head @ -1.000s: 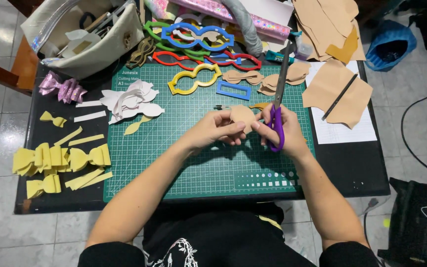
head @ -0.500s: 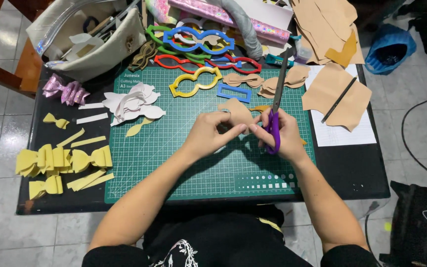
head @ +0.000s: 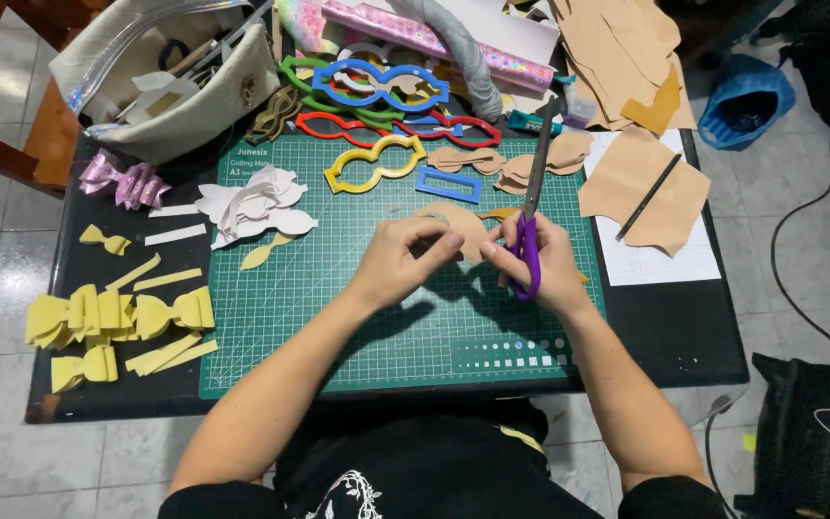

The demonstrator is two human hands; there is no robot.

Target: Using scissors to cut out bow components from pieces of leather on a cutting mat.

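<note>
Tan leather-like piece (head: 461, 223) sits at the middle of the frame, held above the green cutting mat (head: 338, 308); the left hand (head: 403, 258) pinches its left edge with curled fingers, and the right hand (head: 542, 261) meets it from the right. The two hands are close together, almost touching at the fingertips. That right hand is clamped around purple-handled scissors (head: 530, 221), whose grey blades point up toward the top of the frame; whether the blades are parted cannot be told.

Just above the hands on the mat lie a blue rectangular frame template (head: 448, 185), a yellow bow-shaped template (head: 377, 163) and several small tan cut-outs (head: 540, 161). Higher up, red, green and blue templates (head: 381, 91) overlap near the mat's top edge. White bow-shaped cut-outs (head: 247, 210) lie at the mat's upper left.

To the right, a larger tan sheet (head: 641, 197) with a dark pencil (head: 647, 196) on it rests over white paper. At the left of the black table (head: 670, 332) are folded yellow bows and strips (head: 117, 322), with a shiny pink bow (head: 127, 183) above them. A cream pouch (head: 170, 91) stands open in the upper left, and a blue bag (head: 746, 101) lies on the floor at upper right
</note>
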